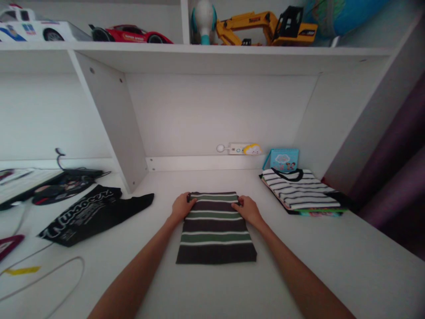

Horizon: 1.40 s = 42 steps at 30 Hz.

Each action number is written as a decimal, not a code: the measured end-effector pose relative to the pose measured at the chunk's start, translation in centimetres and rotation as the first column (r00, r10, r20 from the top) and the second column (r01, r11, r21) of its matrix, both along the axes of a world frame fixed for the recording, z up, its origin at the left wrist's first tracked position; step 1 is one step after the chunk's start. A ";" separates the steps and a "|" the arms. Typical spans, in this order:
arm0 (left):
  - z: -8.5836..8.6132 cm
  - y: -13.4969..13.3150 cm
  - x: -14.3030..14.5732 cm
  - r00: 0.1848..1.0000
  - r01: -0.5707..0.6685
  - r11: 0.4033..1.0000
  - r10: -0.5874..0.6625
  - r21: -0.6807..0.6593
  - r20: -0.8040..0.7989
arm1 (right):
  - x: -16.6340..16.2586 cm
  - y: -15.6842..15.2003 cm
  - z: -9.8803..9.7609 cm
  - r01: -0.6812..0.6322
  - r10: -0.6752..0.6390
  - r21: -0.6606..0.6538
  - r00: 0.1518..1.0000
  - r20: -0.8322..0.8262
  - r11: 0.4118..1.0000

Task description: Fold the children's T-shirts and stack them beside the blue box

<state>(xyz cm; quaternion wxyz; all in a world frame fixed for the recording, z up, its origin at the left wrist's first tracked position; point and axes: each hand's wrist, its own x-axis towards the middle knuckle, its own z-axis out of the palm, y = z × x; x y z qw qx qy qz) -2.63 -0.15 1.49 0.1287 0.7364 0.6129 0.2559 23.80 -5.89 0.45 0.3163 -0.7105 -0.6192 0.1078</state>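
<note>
A folded striped shirt (217, 227) in dark brown, green and white lies flat on the white desk in front of me. My left hand (182, 206) pinches its far left corner, thumb on top of the cloth. At the far right corner, my right hand (248, 209) grips the edge in the same way, with its thumb over the fabric. The fingertips beneath the cloth are partly hidden. Both forearms reach in from the bottom of the view, one on each side of the shirt.
Folded clothes topped by a striped white shirt (295, 190) are stacked at right, before a small blue calendar (283, 159). A black printed garment (89, 215) and a white cable (79, 266) lie left. A power strip (236, 149) is at the back; toys, including a yellow excavator (268, 29), line the shelf.
</note>
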 end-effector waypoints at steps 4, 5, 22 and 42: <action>0.3 0.8 -0.8 0.983 0.073 0.995 -0.059 -0.075 0.176 | -0.1 0.0 0.3 -0.033 0.034 0.011 0.996 -0.088 0.999; 0.3 0.9 -1.0 0.970 0.094 0.992 -0.071 -0.089 0.233 | -0.1 0.0 0.4 -0.034 0.035 0.014 0.993 -0.116 0.999; 11.5 -3.0 0.2 0.509 0.244 0.892 -0.451 0.380 0.733 | -1.1 -4.9 11.3 0.073 0.198 0.694 0.932 -0.302 0.716; 9.4 -4.0 -0.8 0.813 0.536 0.806 -0.573 -0.252 -0.102 | -0.8 -5.2 4.4 -0.617 0.631 -0.142 0.731 0.260 0.774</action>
